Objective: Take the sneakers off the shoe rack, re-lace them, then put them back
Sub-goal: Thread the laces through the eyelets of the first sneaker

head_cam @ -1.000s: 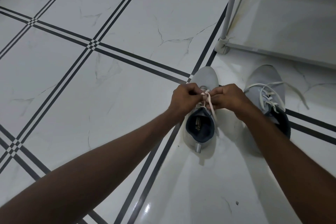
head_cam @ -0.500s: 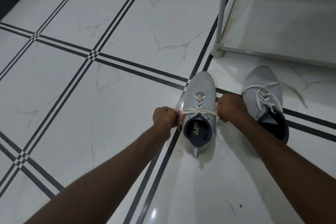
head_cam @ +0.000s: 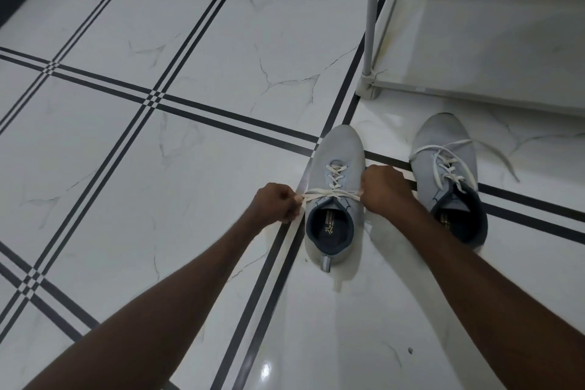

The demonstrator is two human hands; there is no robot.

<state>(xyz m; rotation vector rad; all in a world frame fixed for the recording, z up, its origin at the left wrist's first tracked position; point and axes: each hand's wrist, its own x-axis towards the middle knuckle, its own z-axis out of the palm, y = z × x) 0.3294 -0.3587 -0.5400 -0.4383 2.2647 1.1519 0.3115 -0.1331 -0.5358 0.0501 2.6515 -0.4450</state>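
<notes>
Both hands, L (head_cam: 278,202) & R (head_cam: 381,188), gripped lace (head_cam: 330,193) ends, pulled taut across near sneaker (head_cam: 337,168). 2nd sneaker (head_cam: 443,149) sat right of it, laces loose, near rack (head_cam: 474,41).

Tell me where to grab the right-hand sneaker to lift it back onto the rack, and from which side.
Probably pinch the dark heel collar of the right sneaker from above: the opening faces up and is empty. Avoid its loose lace, which trails on the floor.

White marble-look floor tiles (head_cam: 196,41), black stripes
</notes>
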